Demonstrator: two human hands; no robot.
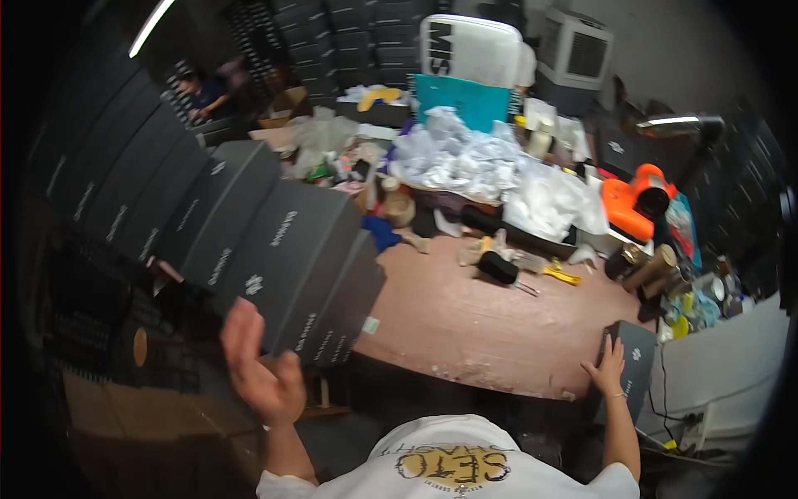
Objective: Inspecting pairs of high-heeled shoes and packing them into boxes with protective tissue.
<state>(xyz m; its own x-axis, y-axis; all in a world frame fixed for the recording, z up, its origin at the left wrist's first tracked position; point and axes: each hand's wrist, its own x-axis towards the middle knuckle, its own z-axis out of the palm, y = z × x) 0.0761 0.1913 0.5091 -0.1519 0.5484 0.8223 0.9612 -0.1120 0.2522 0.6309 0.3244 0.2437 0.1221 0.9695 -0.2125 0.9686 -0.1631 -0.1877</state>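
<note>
At the left, my left hand (264, 368) is raised in front of a stack of dark grey shoe boxes (291, 241). Its fingers are stretched out with the thumb apart, and nothing is in it. I cannot tell whether the fingertips touch the nearest box. My right hand (609, 370) rests with spread fingers against another dark grey shoe box (638, 358) at the table's right edge. That box looks closed, and the lower part of it is partly hidden by my hand and arm.
On the brown table (474, 341) lie a black-headed brush (499, 268) and a yellow-handled brush (562, 276). Behind them are crumpled white tissue paper (457, 158) and an orange heat gun (636, 204). More grey boxes line the left. A person (206, 96) is at the far left.
</note>
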